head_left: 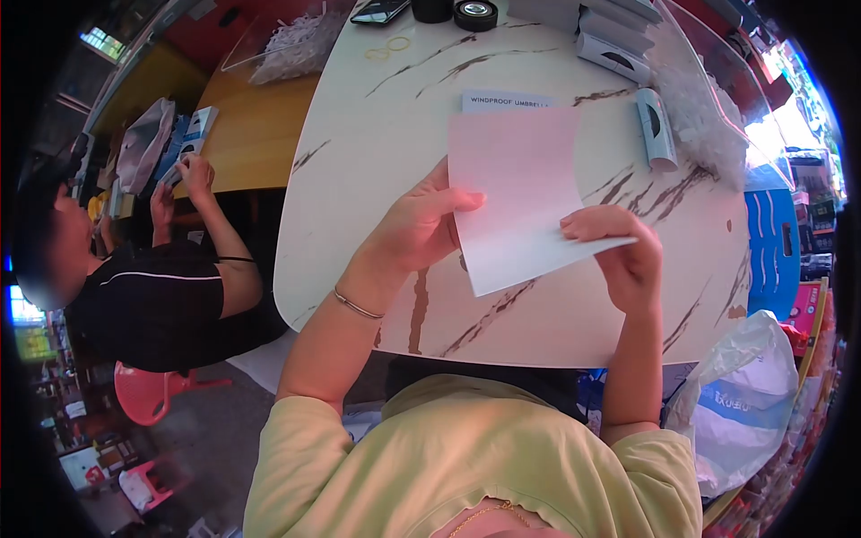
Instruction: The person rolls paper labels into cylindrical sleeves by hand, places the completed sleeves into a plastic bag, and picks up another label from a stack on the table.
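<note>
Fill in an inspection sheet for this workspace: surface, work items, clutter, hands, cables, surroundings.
Surface: white table with brown streaks.
Work items: bent sheet between both hands; printed piece reading "WINDPROOF" partly hidden behind it.
Clutter: phone, two yellowish bands and curved white piece on the table.
Hands: left hand grips the sheet's left edge; right hand grips its lower right part.
Cables: nothing seen.
Surroundings: co-worker at a wooden table on the left; white plastic bag on the right.

Blank pale sheet, visibly bent, between both hands
</note>
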The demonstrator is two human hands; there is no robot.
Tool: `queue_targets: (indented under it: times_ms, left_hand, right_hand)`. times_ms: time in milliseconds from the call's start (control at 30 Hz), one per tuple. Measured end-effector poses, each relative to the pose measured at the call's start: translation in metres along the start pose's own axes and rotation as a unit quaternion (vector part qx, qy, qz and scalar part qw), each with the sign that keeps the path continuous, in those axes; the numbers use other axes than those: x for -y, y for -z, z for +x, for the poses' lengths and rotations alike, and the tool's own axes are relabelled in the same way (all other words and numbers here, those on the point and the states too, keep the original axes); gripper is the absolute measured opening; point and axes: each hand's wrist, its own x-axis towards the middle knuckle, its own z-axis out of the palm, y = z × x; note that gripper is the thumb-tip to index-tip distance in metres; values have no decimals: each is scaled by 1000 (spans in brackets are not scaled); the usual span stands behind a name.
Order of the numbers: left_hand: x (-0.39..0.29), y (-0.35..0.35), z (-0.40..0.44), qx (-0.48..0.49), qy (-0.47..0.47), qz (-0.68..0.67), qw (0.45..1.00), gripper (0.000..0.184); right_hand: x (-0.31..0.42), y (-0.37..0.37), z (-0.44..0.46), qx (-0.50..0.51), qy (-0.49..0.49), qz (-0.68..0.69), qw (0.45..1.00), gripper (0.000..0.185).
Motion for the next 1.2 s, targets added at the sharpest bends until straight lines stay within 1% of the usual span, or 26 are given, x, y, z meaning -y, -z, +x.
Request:
queue_targets:
  times_ms: [67, 100, 167, 200, 267, 300, 367, 400, 467, 500, 567, 600, 667, 700, 767, 800, 867, 900, 967, 1200]
  left_hand:
    - [0, 0, 0, 73, 13, -115, 991, 44]
    - [0, 3, 0, 72, 16, -116, 991, 44]
    - [0, 10, 4, 158, 32, -144, 976, 42]
    - [0, 9, 3, 156, 33, -145, 976, 42]
    - [0, 3, 1, 49, 18, 3, 999, 38]
    - [-1, 0, 1, 47, 19, 2, 999, 38]
    - [-3, -3, 3, 44, -40, 137, 989, 40]
    - [-5, -4, 3, 43, -40, 136, 989, 40]
    - [-7, -5, 3, 30, -58, 204, 977, 51]
    - [-5, -4, 4, 29, -57, 204, 977, 51]
    - [-1, -2, 6, 20, -126, 313, 941, 52]
    - [-2, -3, 6, 20, -126, 312, 942, 52]
    - [-5, -5, 4, 10, -132, 395, 909, 49]
    - [-5, -5, 5, 10, -132, 395, 909, 49]
    - [-4, -4, 7, 27, -211, 437, 874, 48]
    - [-4, -4, 7, 28, -211, 436, 874, 48]
    - [-4, -4, 7, 36, -224, 468, 854, 48]
    - [-4, -5, 6, 36, -224, 468, 854, 48]
    - [-1, -8, 6, 34, -220, 466, 856, 45]
    - [-1, -10, 8, 22, -263, 499, 825, 39]
  right_hand:
    - [-4, -2, -6, -58, -87, 82, 991, 18]
    - [-3, -4, -6, -60, -89, 83, 991, 18]
    - [2, -8, -3, -91, -121, 138, 979, 17]
    - [0, -7, -3, -91, -122, 139, 978, 17]
    - [-6, -4, -1, -26, 13, 42, 999, 16]
    - [-9, -2, 0, -26, 12, 43, 999, 16]
    - [-13, 0, 0, -3, 77, -13, 997, 16]
    - [-12, 0, -2, -3, 77, -13, 997, 16]
    - [-7, -3, -6, -33, -30, 38, 998, 22]
    - [-4, -7, -6, -33, -31, 40, 998, 22]
    - [1, -17, -3, -105, -85, 88, 987, 31]
    - [4, -20, 0, -105, -86, 88, 987, 31]
    - [8, -23, 5, -146, -161, 88, 972, 37]
    - [8, -22, 6, -146, -161, 88, 972, 37]
    - [6, -21, 7, -198, -252, 97, 942, 39]
    - [5, -21, 7, -198, -252, 96, 942, 39]
    - [2, -21, 7, -175, -292, 117, 933, 37]
    - [1, -20, 7, -174, -292, 117, 933, 37]
    - [0, -18, 7, -170, -324, 112, 924, 35]
    - [1, -27, 7, -194, -287, 86, 934, 35]
